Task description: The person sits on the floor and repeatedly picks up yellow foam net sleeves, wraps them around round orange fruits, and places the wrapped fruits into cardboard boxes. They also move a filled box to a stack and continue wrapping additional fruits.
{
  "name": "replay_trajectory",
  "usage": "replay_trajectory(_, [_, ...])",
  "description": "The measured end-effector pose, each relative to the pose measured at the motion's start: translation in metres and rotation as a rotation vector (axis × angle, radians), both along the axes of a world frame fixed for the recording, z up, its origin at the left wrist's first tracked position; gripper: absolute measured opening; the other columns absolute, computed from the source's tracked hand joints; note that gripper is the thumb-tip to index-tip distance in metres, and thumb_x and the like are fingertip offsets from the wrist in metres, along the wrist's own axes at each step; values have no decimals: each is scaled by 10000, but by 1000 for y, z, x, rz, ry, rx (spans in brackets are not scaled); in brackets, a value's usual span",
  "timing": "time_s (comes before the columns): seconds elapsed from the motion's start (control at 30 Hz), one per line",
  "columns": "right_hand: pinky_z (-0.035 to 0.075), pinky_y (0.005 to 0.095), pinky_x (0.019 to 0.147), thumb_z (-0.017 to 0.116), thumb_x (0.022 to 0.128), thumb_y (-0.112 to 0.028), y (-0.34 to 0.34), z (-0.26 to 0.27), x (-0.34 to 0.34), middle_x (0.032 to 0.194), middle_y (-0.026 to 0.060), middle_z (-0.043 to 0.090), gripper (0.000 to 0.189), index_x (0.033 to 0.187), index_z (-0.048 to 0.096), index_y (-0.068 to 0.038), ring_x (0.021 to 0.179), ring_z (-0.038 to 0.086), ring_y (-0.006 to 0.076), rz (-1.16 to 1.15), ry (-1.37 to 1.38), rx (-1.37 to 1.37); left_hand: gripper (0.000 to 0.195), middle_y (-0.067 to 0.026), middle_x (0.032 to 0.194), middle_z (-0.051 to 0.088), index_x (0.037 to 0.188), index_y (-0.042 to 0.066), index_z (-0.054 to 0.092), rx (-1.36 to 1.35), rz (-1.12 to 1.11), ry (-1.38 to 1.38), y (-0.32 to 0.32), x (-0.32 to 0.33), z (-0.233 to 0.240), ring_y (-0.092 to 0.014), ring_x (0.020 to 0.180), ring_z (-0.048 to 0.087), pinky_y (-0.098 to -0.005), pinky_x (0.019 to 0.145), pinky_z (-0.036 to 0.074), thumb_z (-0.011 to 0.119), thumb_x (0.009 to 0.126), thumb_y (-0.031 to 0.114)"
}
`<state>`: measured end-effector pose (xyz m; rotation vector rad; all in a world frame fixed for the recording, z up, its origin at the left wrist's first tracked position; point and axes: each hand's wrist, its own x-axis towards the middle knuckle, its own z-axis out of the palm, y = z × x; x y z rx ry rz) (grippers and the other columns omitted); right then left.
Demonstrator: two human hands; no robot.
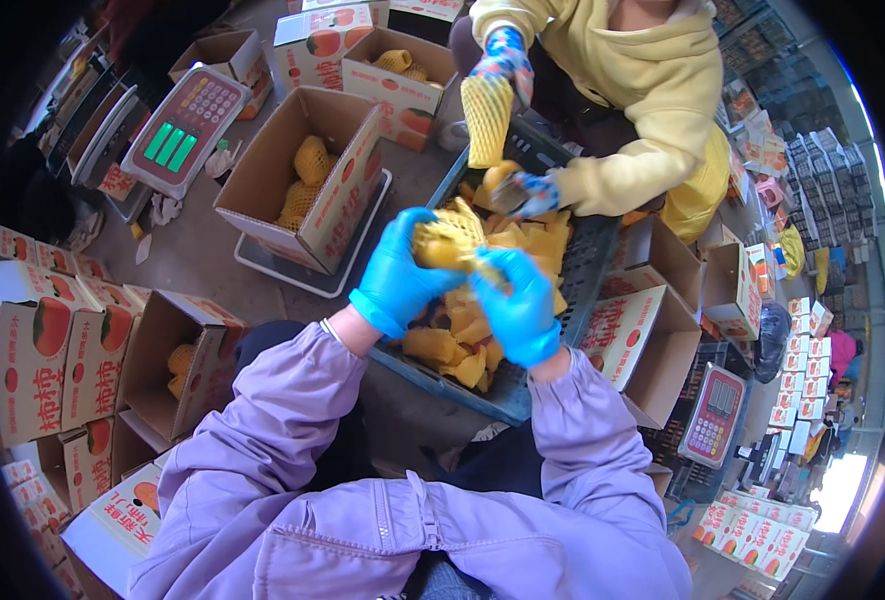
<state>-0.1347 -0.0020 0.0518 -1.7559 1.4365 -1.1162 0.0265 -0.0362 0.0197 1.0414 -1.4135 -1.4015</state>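
Note:
My left hand (pixel 403 271), in a blue glove, grips an orange persimmon (pixel 442 255) partly wrapped in a yellow foam net (pixel 463 222). My right hand (pixel 521 304), gloved the same way, pinches the net's end beside the fruit; motion blurs this spot. Both hands are above a dark plastic crate (pixel 448 384), which holds many yellow wrapping pieces (pixel 466 366). What lies under the pieces is mostly hidden. Left of my hands, an open cardboard box (pixel 285 214) with several netted fruits (pixel 311 161) in it stands on a scale platform (pixel 281 283).
Across the crate, a co-worker's patterned gloves hold a foam net (pixel 487 124) and a persimmon (pixel 500 177). A scale display (pixel 168 142) stands at upper left, another (pixel 714 414) at right. Printed fruit boxes (pixel 44 352) are stacked at left. Open cartons (pixel 637 337) border the crate's right side.

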Motion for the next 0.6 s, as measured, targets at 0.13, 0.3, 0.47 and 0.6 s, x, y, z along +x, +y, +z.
replay_trajectory(0.13, [426,249,832,550,824,-28,1,-50,-5,1091,94,563,230,1050,532,10,939,535,138,140,-494,305,385,-131,1064,556,1169,86,408,288,154,654,-18,18,1,-245,958,565,-370,784,493,555,830,195])
replay_trajectory(0.3, [390,371,915,543,768,-293,6,-180,-14,1191,171,492,389,1109,577,-110,1066,495,314,576,464,578,601,-193,1163,508,1263,91,346,469,405,1019,-37,50,19,-303,1046,530,-401,864,444,431,850,519])
replay_trajectory(0.47, [435,408,849,506,800,-265,21,-235,-6,1107,182,549,308,1061,596,-128,1024,525,345,647,1024,786,431,-91,1001,598,1009,82,571,533,141,561,-39,43,-1,-206,926,579,-339,807,442,518,829,470])
replay_trajectory(0.6, [437,407,799,436,733,-16,-21,-154,-16,1009,232,553,366,1080,528,-84,951,529,380,328,489,480,283,-118,1004,590,1036,58,581,-88,-276,-416,-32,36,-21,-240,949,558,-338,820,437,544,827,246])
